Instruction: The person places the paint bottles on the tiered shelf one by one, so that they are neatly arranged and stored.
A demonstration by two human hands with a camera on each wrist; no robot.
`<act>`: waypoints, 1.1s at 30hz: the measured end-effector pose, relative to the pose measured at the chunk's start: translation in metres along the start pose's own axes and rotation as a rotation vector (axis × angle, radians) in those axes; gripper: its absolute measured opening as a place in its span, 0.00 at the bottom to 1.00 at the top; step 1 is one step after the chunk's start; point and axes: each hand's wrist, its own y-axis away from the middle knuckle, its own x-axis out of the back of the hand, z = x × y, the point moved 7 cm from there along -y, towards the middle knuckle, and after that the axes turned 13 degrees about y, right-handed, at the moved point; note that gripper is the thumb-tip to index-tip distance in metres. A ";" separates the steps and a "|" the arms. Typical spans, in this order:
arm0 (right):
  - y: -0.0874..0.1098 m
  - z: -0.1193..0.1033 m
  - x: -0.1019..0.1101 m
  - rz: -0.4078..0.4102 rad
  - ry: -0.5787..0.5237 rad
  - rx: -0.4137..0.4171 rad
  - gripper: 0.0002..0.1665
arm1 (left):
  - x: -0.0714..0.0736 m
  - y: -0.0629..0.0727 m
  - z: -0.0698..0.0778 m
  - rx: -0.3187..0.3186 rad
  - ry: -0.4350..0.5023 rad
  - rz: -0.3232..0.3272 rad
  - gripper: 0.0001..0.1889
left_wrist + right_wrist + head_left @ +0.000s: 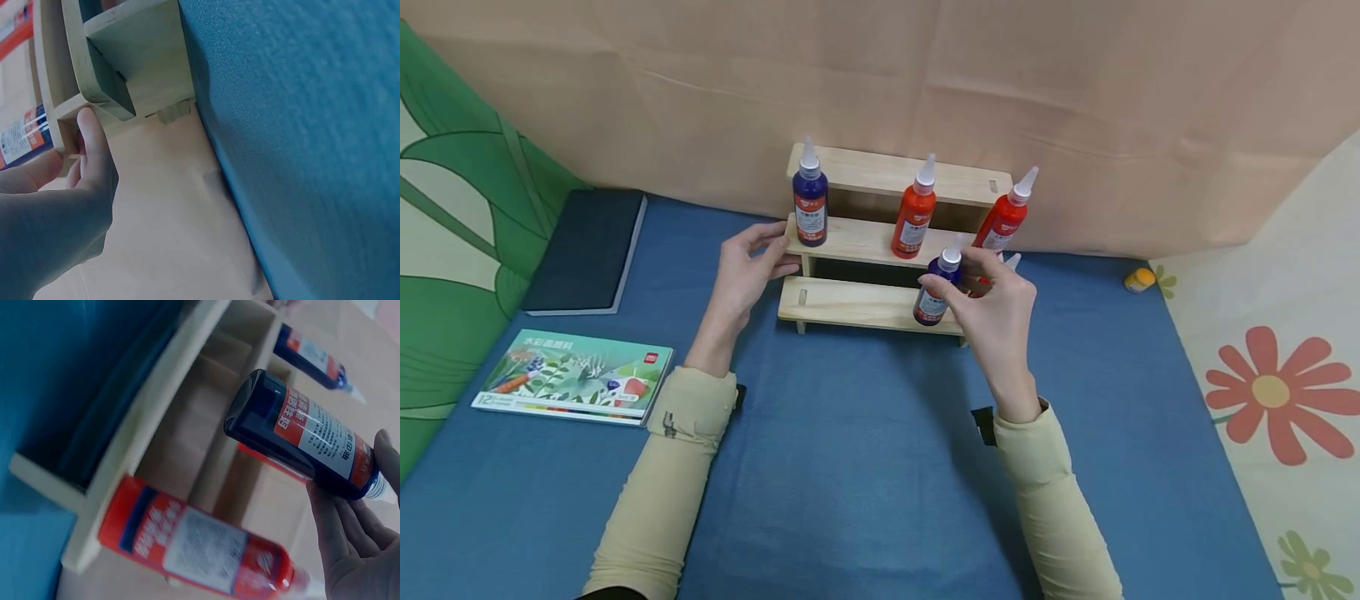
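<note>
A three-step wooden stand (850, 308) sits at the back of the table. My left hand (749, 271) pinches the left end of its middle step, thumb and fingers around the edge in the left wrist view. My right hand (1000, 312) holds a dark blue squeeze bottle (319, 434) with a white nozzle, above the bottom step. On the middle step stand another dark blue bottle (810, 204) at the left, an orange-red bottle (914, 218) and a red bottle (1002, 221) at the right. Mostly hidden behind my right hand, another red bottle (194, 540) stands at the bottom step's right end.
A black notebook (583, 250) and a green illustrated paint box (576, 375) lie on the blue cloth (850, 467) at the left. A small yellow-capped jar (1139, 280) lies near the right edge. A beige curtain (775, 92) hangs behind the stand.
</note>
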 end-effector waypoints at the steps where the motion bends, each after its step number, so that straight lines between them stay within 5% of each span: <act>1: 0.000 0.000 -0.004 -0.007 -0.007 0.002 0.29 | 0.000 0.000 0.000 0.000 0.000 -0.002 0.22; 12: 0.000 0.006 -0.034 -0.061 -0.039 -0.015 0.29 | -0.003 0.002 -0.001 -0.003 -0.003 -0.001 0.22; 33: 0.003 0.007 -0.046 -0.111 -0.010 -0.004 0.33 | -0.006 0.000 0.001 -0.006 -0.021 -0.011 0.22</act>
